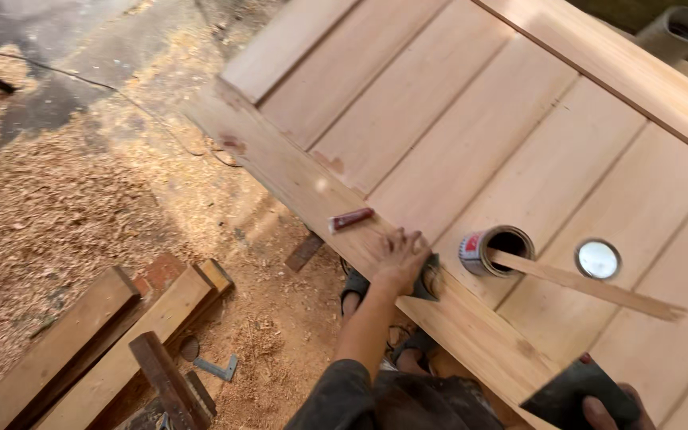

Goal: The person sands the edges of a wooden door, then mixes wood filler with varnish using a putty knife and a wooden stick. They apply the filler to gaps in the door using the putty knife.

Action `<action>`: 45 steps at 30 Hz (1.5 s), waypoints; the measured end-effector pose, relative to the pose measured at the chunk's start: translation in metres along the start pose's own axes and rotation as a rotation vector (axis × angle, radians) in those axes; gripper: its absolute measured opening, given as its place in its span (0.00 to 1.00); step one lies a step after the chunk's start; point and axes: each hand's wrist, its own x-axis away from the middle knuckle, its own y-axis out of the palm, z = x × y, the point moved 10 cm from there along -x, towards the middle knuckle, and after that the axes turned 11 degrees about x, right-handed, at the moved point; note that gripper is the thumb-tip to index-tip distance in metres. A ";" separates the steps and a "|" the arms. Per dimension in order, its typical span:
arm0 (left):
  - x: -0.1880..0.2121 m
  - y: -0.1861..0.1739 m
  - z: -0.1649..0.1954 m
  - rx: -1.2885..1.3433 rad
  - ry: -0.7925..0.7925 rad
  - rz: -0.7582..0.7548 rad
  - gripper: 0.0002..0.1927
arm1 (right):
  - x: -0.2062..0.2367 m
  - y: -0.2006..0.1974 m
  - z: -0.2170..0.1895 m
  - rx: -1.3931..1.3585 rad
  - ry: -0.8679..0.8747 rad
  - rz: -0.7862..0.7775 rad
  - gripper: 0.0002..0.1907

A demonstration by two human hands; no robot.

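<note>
A large wooden door panel [471, 135] lies flat in front of me. My left hand [399, 259] presses a dark cloth [428, 280] onto its near frame rail. My right hand [608, 410], at the bottom right edge, grips a dark flat pad [571, 392] resting on the panel. An open tin can [494, 251] lies tilted on the panel with a long wooden stick [591, 287] poking out of it. Its round metal lid [597, 259] lies just to the right. A small brown-stained scraper [352, 218] lies on the rail beyond my left hand.
Sawdust and shavings cover the floor [65, 207] on the left. Several timber pieces [113, 342] lie at the bottom left, with a small metal square [218, 369] beside them. A grey pipe [676, 32] stands at the top right. My sandalled feet [355, 287] show under the panel's edge.
</note>
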 end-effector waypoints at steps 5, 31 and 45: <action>0.021 0.001 -0.004 0.107 0.079 0.064 0.44 | 0.053 0.029 -0.024 -0.630 -0.085 -0.219 0.11; 0.091 -0.025 -0.033 2.504 0.406 0.232 0.26 | 0.062 0.078 -0.183 -0.987 -0.411 -0.670 0.28; 0.070 -0.038 0.101 2.692 0.390 -0.198 0.23 | 0.129 0.073 -0.271 -0.656 -0.920 -0.285 0.22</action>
